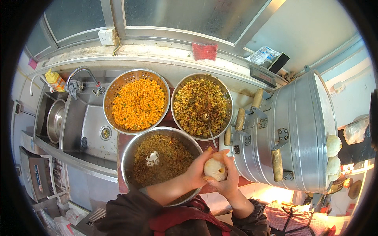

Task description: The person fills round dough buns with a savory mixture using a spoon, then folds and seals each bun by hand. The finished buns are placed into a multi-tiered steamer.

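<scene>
A pleated dough bun (215, 169) with a small opening at its top is cupped between both hands. My left hand (198, 168) wraps its left side, and my right hand (229, 177) holds it from the right and below. Just left of the hands is a large metal bowl (125, 165) of brown chopped filling with a white lump on it. Beyond it stand a perforated metal bowl (106, 107) of orange diced filling and a metal bowl (231, 107) of diced vegetable filling, in which a metal spoon (211, 134) rests.
Stacked aluminium steamers (298, 132) with wooden handles stand at the right, with several pale buns (333, 146) on top. A steel sink (94, 124) with a curved faucet (79, 69) lies left. Along the sill are a digital scale (262, 77) and a red cloth (204, 51). A person (295, 219) is partly visible at lower right.
</scene>
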`<state>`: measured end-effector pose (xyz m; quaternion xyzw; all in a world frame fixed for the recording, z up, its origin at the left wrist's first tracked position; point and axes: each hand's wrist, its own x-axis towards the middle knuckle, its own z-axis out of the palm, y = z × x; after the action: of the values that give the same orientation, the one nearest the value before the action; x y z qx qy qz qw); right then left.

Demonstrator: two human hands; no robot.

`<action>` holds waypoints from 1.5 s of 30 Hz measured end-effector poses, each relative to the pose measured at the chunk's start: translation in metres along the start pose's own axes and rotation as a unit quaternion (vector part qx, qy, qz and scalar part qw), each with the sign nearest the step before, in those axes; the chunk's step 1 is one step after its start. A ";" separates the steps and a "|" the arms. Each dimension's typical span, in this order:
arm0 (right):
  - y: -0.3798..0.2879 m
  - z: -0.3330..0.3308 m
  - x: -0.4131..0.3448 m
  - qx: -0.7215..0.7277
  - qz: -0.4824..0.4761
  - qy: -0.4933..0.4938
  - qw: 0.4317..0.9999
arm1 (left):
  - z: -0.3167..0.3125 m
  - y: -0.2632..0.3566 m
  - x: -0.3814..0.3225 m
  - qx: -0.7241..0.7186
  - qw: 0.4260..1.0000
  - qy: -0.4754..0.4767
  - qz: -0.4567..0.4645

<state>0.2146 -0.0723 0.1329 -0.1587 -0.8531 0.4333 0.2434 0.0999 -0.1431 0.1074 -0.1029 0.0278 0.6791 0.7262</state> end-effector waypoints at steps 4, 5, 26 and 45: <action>-0.013 0.003 0.006 -0.090 -0.071 -0.051 0.992 | -0.003 0.011 -0.003 0.057 0.990 0.087 -0.096; -0.013 0.010 0.004 -0.085 -0.066 -0.017 0.994 | -0.008 0.007 -0.001 0.025 0.995 0.051 -0.078; -0.003 0.007 0.039 -0.096 -0.117 -0.073 0.986 | 0.014 0.018 -0.011 0.023 0.981 0.192 0.032; 0.029 0.068 0.015 0.047 0.022 -0.043 0.998 | -0.067 -0.009 -0.019 0.007 0.978 0.022 0.205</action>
<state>0.1663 -0.0930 0.0793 -0.1472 -0.8380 0.4843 0.2037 0.1138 -0.1752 0.0460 -0.1047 0.0696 0.8110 0.5714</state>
